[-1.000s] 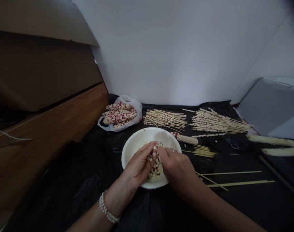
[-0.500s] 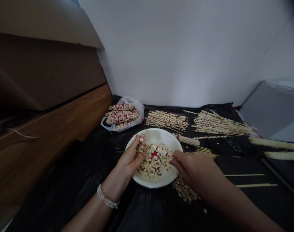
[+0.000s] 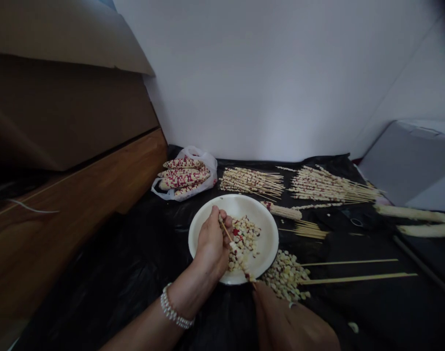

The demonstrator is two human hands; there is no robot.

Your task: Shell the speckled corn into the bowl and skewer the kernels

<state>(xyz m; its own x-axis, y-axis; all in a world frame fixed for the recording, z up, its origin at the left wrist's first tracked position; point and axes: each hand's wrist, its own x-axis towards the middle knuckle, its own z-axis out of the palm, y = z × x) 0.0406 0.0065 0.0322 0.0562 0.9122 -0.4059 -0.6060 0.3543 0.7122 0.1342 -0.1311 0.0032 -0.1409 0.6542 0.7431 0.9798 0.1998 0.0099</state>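
A white bowl (image 3: 266, 229) holds loose white and red corn kernels (image 3: 244, 234) on black plastic sheeting. My left hand (image 3: 211, 241) rests over the bowl's left side, fingers pinched on the far tip of a thin wooden skewer (image 3: 232, 243) with a few kernels threaded on it. The skewer runs diagonally down to my right hand (image 3: 284, 321), low at the frame's bottom edge, closed on its near end. A pearl bracelet (image 3: 173, 309) circles my left wrist. A small heap of kernels (image 3: 286, 280) lies on the sheeting right of the bowl.
A plastic bag of red-and-white corn cobs (image 3: 184, 175) sits at the back left. Two piles of threaded skewers (image 3: 253, 180) (image 3: 328, 187) lie behind the bowl. Bare skewers (image 3: 354, 278) and stripped cobs (image 3: 409, 213) lie to the right. A wooden ledge (image 3: 79, 195) and a grey box (image 3: 413, 161) flank the area.
My right hand pulled back toward me and down to the frame's bottom. The skewer now stretches between both hands over the bowl. The kernel heap beside the bowl is uncovered.
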